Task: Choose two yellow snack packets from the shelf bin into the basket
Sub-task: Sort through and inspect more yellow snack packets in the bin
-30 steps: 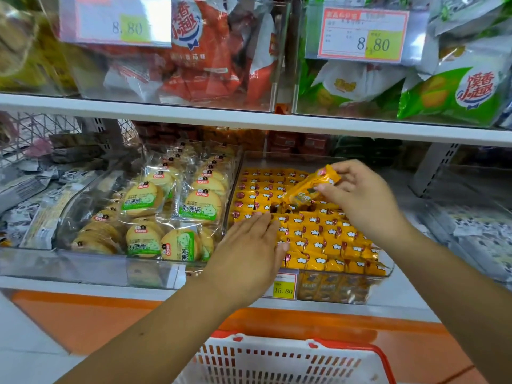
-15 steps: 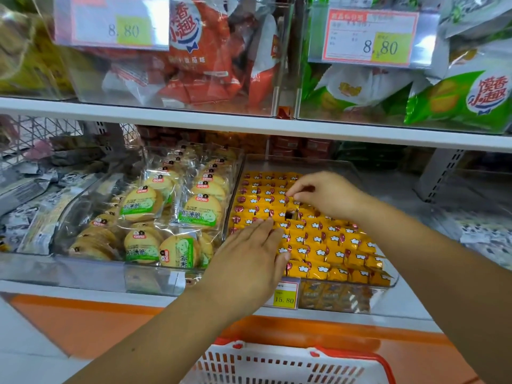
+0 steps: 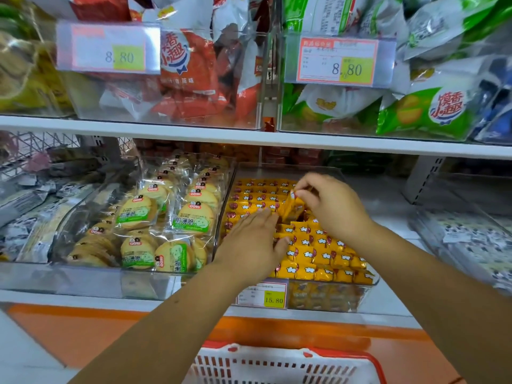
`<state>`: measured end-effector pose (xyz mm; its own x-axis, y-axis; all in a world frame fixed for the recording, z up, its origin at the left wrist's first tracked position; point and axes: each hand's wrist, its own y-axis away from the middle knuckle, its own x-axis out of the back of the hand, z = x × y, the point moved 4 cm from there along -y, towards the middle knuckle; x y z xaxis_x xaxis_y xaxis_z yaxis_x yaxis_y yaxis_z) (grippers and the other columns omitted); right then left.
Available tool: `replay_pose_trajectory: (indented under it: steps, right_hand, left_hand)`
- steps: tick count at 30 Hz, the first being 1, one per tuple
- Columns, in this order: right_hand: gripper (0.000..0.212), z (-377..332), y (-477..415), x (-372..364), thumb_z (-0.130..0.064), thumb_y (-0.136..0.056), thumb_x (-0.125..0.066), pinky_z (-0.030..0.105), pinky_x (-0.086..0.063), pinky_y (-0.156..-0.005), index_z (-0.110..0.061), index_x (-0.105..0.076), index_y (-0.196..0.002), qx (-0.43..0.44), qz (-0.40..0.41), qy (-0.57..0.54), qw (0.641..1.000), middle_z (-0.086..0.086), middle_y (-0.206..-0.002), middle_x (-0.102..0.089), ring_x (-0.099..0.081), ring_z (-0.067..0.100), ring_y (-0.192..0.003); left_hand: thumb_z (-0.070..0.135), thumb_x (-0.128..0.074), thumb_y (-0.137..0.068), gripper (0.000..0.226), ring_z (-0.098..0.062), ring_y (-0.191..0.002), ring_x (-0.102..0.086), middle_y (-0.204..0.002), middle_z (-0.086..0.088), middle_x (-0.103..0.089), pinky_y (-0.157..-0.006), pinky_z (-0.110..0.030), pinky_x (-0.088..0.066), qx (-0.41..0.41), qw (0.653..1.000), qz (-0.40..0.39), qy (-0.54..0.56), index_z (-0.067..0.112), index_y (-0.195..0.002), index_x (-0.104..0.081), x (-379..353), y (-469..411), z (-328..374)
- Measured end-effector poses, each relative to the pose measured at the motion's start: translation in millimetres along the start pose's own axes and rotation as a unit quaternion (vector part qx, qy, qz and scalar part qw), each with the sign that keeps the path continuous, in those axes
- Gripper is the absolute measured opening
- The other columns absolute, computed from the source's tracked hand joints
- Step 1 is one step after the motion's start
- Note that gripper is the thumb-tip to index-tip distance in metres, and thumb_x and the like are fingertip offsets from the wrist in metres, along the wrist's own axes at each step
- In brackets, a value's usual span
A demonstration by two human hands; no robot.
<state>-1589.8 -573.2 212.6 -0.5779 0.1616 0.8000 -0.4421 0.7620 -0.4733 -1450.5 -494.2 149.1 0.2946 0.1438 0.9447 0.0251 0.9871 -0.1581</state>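
Note:
A clear shelf bin on the middle shelf is packed with rows of small yellow snack packets. My right hand pinches one yellow packet by its top and holds it tilted just above a gap in the rows. My left hand lies flat, fingers straight, on the packets at the bin's left side. The white basket with a red rim sits below the shelf at the bottom of the view; what it holds is hidden.
Left of the yellow bin stands a clear bin of round biscuits in green-labelled wrappers. Above, a white shelf board carries bins of red and green snack bags with price tags. A yellow 15.80 tag hangs on the bin front.
My right hand, which held a packet up a second ago, dipped down into the rows and now lifts a yellow packet out of them. My left hand stayed flat on the packets.

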Motion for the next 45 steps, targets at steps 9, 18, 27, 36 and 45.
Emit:
replay_pose_trajectory:
  steps: [9, 18, 27, 36, 45]
  right_hand:
    - [0.019, -3, 93, 32, -0.011, -0.099, -0.057, 0.025, -0.06, -0.071, -0.023, -0.062, -0.086, -0.152, 0.021, -0.451, 0.879, 0.002, -0.095, -0.074, -0.075, 0.019, -0.082]
    - [0.038, -15, 113, 12, -0.024, -0.07, -0.076, 0.029, -0.06, -0.064, -0.007, -0.054, -0.096, -0.213, -0.074, -0.57, 0.79, 0.015, -0.083, -0.073, -0.074, 0.036, -0.081]
    - [0.023, -8, 111, 4, -0.016, -0.081, -0.063, 0.027, -0.061, -0.073, -0.005, -0.061, -0.101, -0.206, -0.106, -0.59, 0.774, 0.016, -0.096, -0.076, -0.073, 0.037, -0.095]
    - [0.011, 2, 110, -2, -0.009, -0.097, -0.052, 0.025, -0.06, -0.069, -0.006, -0.061, -0.103, -0.235, -0.092, -0.599, 0.76, 0.022, -0.103, -0.074, -0.074, 0.035, -0.095]
    - [0.011, 1, 113, 3, -0.028, -0.071, -0.072, 0.035, -0.061, -0.083, -0.019, -0.069, -0.077, -0.217, -0.069, -0.547, 0.806, 0.008, -0.089, -0.076, -0.075, 0.027, -0.089]
  left_hand:
    - [0.038, -0.066, -0.09, 0.035, 0.001, -0.088, -0.064, -0.103, 0.026, -0.065, -0.07, -0.013, -0.051, -0.002, 0.928, 0.144, 0.345, 0.05, -0.121, -0.057, 37, 50, 4]
    - [0.013, -0.075, -0.084, 0.042, -0.022, -0.085, -0.076, -0.105, 0.015, -0.073, -0.059, -0.028, -0.059, 0.065, 0.814, 0.05, 0.575, 0.036, -0.118, -0.067, 27, 80, -2]
    - [0.017, -0.066, -0.078, 0.038, -0.031, -0.096, -0.074, -0.107, -0.012, -0.075, -0.068, -0.025, -0.06, 0.092, 0.717, 0.043, 0.689, 0.011, -0.116, -0.068, 21, 78, -24]
    - [0.016, -0.063, -0.084, 0.04, -0.029, -0.108, -0.07, -0.12, -0.007, -0.072, -0.08, -0.026, -0.059, 0.054, 0.703, -0.02, 0.709, 0.019, -0.123, -0.067, 19, 77, -25]
    - [0.031, -0.062, -0.087, 0.022, -0.021, -0.101, -0.073, -0.103, -0.003, -0.077, -0.081, -0.027, -0.059, 0.086, 0.774, 0.053, 0.625, 0.016, -0.089, -0.078, 19, 81, -26]
